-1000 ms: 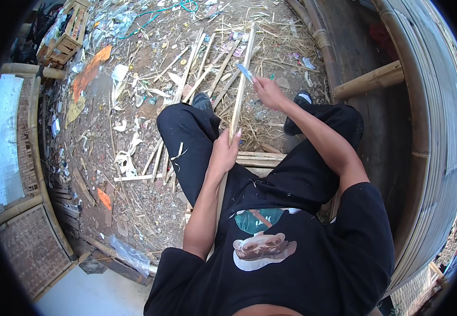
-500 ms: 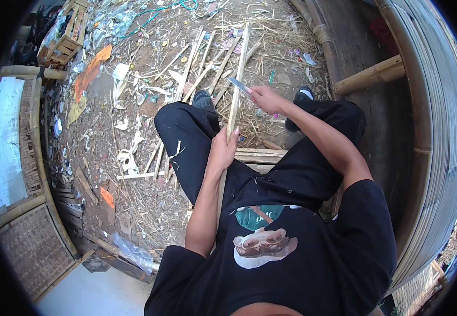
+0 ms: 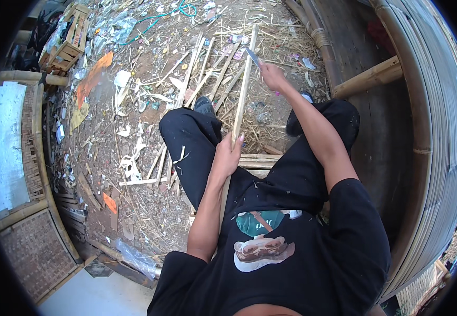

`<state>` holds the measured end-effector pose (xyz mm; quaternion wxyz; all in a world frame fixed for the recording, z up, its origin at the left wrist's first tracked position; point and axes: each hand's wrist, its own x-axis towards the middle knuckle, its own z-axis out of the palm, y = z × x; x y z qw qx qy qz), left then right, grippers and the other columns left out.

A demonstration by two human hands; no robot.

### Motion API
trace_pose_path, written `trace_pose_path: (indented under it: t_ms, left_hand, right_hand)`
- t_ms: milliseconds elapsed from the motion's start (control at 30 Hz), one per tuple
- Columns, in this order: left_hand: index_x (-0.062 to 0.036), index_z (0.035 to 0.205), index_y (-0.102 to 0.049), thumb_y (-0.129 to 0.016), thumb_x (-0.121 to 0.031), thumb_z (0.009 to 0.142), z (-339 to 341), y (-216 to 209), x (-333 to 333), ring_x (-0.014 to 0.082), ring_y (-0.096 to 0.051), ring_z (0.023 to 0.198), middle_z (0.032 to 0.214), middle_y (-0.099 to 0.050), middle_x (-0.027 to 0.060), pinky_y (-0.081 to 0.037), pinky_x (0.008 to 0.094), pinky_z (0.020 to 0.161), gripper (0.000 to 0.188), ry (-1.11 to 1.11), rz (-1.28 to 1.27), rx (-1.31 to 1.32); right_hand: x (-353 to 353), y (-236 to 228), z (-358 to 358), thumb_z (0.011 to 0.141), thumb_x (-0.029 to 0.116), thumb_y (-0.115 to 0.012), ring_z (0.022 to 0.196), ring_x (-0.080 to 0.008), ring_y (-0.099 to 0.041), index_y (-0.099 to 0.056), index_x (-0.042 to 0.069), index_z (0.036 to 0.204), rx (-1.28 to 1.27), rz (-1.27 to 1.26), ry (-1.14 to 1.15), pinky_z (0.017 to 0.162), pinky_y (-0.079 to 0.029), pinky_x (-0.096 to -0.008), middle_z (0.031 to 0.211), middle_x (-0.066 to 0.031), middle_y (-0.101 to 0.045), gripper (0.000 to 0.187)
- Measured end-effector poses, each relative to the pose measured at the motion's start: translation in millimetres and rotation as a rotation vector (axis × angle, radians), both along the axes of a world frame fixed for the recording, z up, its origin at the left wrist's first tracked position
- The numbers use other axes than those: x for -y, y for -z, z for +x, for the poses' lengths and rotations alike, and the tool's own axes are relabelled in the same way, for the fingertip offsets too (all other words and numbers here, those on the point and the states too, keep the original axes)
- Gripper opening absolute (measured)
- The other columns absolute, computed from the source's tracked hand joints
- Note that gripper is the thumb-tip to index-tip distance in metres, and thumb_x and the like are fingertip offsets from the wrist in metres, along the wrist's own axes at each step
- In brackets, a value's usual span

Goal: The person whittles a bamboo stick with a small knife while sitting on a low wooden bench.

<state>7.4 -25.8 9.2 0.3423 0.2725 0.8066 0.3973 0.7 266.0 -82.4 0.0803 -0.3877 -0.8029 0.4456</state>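
A long pale strip, bamboo or wood [image 3: 244, 89], runs from beside my left hip out past my knees. My left hand [image 3: 227, 156] is closed around it near my lap, thumb on top. Farther out, my right hand [image 3: 273, 77] grips the handle of a knife [image 3: 252, 57]. Its grey blade lies against or just over the strip's far part; exact contact I cannot make out. The knife's handle is mostly hidden in my fingers. Thin shavings [image 3: 181, 154] cling to my dark trousers.
Several cut strips [image 3: 190, 71] lie on the littered ground ahead. A wooden crate [image 3: 70, 39] stands at the far left, near orange scraps [image 3: 92, 78]. A bamboo pole [image 3: 368, 77] and dark boards flank my right side. Woven panels [image 3: 36, 253] stand at left.
My right hand and the knife have moved away from me along the strip. The strip's far end has shifted slightly right; my left hand keeps its hold.
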Motion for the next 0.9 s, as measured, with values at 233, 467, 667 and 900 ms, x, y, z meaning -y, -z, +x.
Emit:
trace_pose_path:
  t_ms: [233,467,667,900]
  left_hand:
    - [0.0046,0.094,-0.053,-0.052,-0.023,0.096,-1.1,-3.9,-0.7,0.0310,-0.056,0.061,0.070,-0.058,0.0210,-0.045,0.0396,0.062,0.028,0.026,-0.069,-0.002]
    - [0.0044,0.096,-0.055,-0.051,-0.025,0.097,-3.7,-5.3,-2.5,0.0169,-0.051,0.064,0.070,-0.057,0.0120,-0.045,0.0346,0.063,0.030,-0.036,-0.006,-0.009]
    - [0.0034,0.090,-0.053,-0.051,-0.026,0.097,-8.7,-2.3,1.3,0.0153,-0.048,0.061,0.066,-0.053,0.0096,-0.042,0.0343,0.059,0.031,-0.029,-0.056,-0.038]
    - [0.0044,0.091,-0.054,-0.052,-0.026,0.096,-3.4,0.6,-2.9,0.0297,-0.056,0.059,0.067,-0.058,0.0190,-0.044,0.0402,0.060,0.031,-0.022,-0.040,0.035]
  right_hand:
    - [9.4,-5.3,3.4,0.099,0.046,-0.034,0.047,-0.0226,-0.052,-0.052,0.003,0.075,0.012,-0.156,-0.059,0.046,-0.044,-0.0377,0.056,-0.0092,-0.050,0.053]
    - [36.5,-12.9,14.3,0.099,0.041,-0.035,0.056,-0.0323,-0.058,-0.055,-0.001,0.084,0.073,-0.252,-0.200,0.059,-0.047,-0.0456,0.064,-0.0175,-0.055,0.049]
    - [51.9,-20.4,27.4,0.099,0.043,-0.035,0.072,-0.0286,-0.060,-0.058,0.000,0.085,0.101,-0.005,-0.488,0.072,-0.046,-0.0444,0.070,-0.0177,-0.058,0.051]
    - [13.4,-26.4,8.7,0.099,0.046,-0.033,0.070,-0.0380,-0.059,-0.062,-0.003,0.080,0.047,-0.031,-0.122,0.072,-0.045,-0.0459,0.071,-0.0222,-0.061,0.059]
